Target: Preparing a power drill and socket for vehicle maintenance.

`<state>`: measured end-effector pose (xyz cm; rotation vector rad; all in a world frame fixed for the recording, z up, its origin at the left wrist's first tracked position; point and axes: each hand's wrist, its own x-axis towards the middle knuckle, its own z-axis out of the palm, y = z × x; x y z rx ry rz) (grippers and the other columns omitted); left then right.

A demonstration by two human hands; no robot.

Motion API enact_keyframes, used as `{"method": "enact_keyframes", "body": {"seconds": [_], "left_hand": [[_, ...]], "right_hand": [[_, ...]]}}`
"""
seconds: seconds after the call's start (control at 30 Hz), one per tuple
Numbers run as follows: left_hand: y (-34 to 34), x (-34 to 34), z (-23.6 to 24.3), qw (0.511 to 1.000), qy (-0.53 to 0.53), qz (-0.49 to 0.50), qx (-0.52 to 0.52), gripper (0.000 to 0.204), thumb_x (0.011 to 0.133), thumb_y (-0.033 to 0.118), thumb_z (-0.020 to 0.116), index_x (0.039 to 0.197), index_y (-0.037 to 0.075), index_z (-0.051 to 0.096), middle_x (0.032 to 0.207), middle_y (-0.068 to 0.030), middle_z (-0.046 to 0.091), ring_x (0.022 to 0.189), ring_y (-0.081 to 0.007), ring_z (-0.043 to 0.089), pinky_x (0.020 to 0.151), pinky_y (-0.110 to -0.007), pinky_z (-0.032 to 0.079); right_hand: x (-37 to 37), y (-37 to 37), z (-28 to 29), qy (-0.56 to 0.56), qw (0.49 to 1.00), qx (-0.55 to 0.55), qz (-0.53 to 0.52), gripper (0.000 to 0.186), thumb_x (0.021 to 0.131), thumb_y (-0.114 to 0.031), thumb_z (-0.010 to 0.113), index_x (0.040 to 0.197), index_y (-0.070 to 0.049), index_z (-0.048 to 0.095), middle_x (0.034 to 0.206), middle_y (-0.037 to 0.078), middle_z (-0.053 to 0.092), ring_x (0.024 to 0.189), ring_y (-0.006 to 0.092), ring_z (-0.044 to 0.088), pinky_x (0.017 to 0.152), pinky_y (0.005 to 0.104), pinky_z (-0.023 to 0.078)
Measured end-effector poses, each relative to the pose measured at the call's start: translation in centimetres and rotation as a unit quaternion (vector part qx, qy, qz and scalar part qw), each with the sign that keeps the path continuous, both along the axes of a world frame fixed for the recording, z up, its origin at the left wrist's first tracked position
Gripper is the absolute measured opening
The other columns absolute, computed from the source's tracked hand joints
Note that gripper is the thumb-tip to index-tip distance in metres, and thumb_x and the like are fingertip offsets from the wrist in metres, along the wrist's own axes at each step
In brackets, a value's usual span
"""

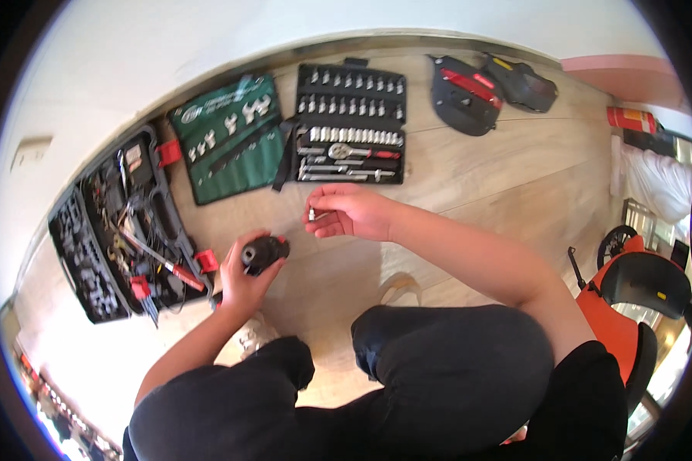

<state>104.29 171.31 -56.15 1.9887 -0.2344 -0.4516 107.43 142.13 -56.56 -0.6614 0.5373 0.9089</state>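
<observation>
My left hand (238,286) is wrapped round a black power driver (260,257), whose round nose points up and to the left. A little farther off and to the right, the fingertips of my right hand (360,212) pinch a small silver bit or socket (312,216); which of the two I cannot tell. The two hands are apart, above the floor between my knees and the tools. Just beyond my right hand lies an open black socket set case (350,98), with rows of silver sockets and a red-handled ratchet (344,152).
A green tool roll (234,165) with several wrenches lies left of the socket case. At the left stands an open black tool case (181,230) full of tools and cables. Dark plastic covers (457,104) lie far right. An orange and black scooter (630,296) stands at the right.
</observation>
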Motion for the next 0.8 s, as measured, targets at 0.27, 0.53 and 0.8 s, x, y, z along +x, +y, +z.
{"method": "enact_keyframes", "body": {"seconds": [0.27, 0.53, 0.8], "left_hand": [[-1.1, 0.7, -0.1, 0.998, 0.058, 0.018, -0.012, 0.051, 0.076, 0.002, 0.085, 0.122, 0.003, 0.063, 0.118, -0.0136, 0.07, 0.11, -0.0262, 0.07, 0.098, -0.038, 0.055], [-0.6, 0.9, -0.1, 0.999, 0.018, -0.029, 0.008, 0.053, 0.076, 0.0, 0.083, 0.123, 0.004, 0.06, 0.122, -0.0135, 0.066, 0.114, -0.0253, 0.066, 0.103, -0.039, 0.05], [-0.3, 1.1, -1.1, 0.997, 0.038, -0.044, -0.052, 0.059, 0.079, -0.001, 0.081, 0.129, 0.006, 0.05, 0.127, -0.0171, 0.066, 0.119, -0.0292, 0.066, 0.105, -0.042, 0.05]], "right_hand": [[6.2, -16.1, -2.5, -0.18, 0.888, -0.416, -0.076, 0.017, 0.103, -0.023, 0.066, 0.104, -0.006, 0.065, 0.091, 0.002, 0.07, 0.077, 0.009, 0.064, 0.068, 0.0253, 0.054], [8.9, -18.6, -3.8, -0.155, 0.884, -0.432, -0.091, 0.017, 0.102, -0.021, 0.067, 0.104, -0.004, 0.067, 0.095, 0.006, 0.073, 0.082, 0.0126, 0.071, 0.07, 0.0266, 0.058], [8.2, -16.5, -2.0, -0.065, 0.942, -0.295, -0.144, 0.02, 0.101, -0.012, 0.067, 0.115, 0.001, 0.069, 0.101, 0.012, 0.074, 0.089, 0.0173, 0.074, 0.075, 0.0255, 0.063]]}}
